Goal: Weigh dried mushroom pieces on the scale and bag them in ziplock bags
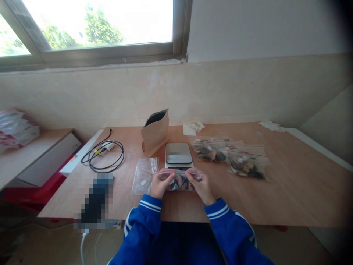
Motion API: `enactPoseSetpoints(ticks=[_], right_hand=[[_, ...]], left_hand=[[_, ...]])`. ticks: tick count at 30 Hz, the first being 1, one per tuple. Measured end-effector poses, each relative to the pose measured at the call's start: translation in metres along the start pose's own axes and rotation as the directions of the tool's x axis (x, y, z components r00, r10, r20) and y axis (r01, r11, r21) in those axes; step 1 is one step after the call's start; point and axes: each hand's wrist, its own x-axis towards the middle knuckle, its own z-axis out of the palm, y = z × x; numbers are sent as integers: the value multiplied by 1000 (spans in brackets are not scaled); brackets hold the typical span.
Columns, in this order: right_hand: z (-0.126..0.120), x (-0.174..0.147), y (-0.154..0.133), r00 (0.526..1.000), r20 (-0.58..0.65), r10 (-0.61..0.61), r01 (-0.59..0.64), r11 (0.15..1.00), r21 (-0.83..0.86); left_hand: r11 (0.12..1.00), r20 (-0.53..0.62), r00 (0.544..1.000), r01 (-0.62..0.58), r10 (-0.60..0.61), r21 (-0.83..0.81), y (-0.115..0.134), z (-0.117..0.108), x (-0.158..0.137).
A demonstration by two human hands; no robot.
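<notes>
My left hand (pixel 162 182) and my right hand (pixel 200 184) pinch the top edge of a clear zip bag (pixel 180 183), one near each end. Dark and brownish dried pieces fill the bag, which hangs or rests just above the table's front; whether it touches the wood I cannot tell. Right behind it stands a small kitchen scale (pixel 178 153) with a bare metal plate, its front panel partly hidden by the bag and my fingers. Flat on the table beside my left hand lies an empty-looking clear zip bag (pixel 140 176) with a small white label.
Filled zip bags (pixel 246 163) with red seal strips lie right of the scale. An open brown paper pouch (pixel 156 134) stands behind it on the left. A coiled black cable (pixel 103 156) and a blurred-out dark device (pixel 96 198) are at the left. Crumpled tissue (pixel 196 127) lies at the back.
</notes>
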Motion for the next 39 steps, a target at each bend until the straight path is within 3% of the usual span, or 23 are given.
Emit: enactPoseSetpoints(ticks=[10, 13, 18, 27, 39], right_hand=[[1, -2, -7, 993, 88, 80, -85, 994, 61], [1, -2, -9, 991, 135, 25, -28, 999, 16], [-1, -3, -5, 991, 112, -69, 82, 989, -119], [0, -5, -15, 988, 157, 9, 1, 998, -66], [1, -3, -14, 971, 219, -93, 106, 993, -50]], left_hand=[[997, -6, 998, -63, 64, 36, 1, 3, 0], [997, 6, 998, -68, 68, 33, 3, 4, -1], [996, 15, 997, -79, 78, 41, 2, 5, -1], [999, 32, 999, -45, 45, 3, 1, 6, -2], [995, 72, 993, -93, 95, -28, 1, 8, -3]])
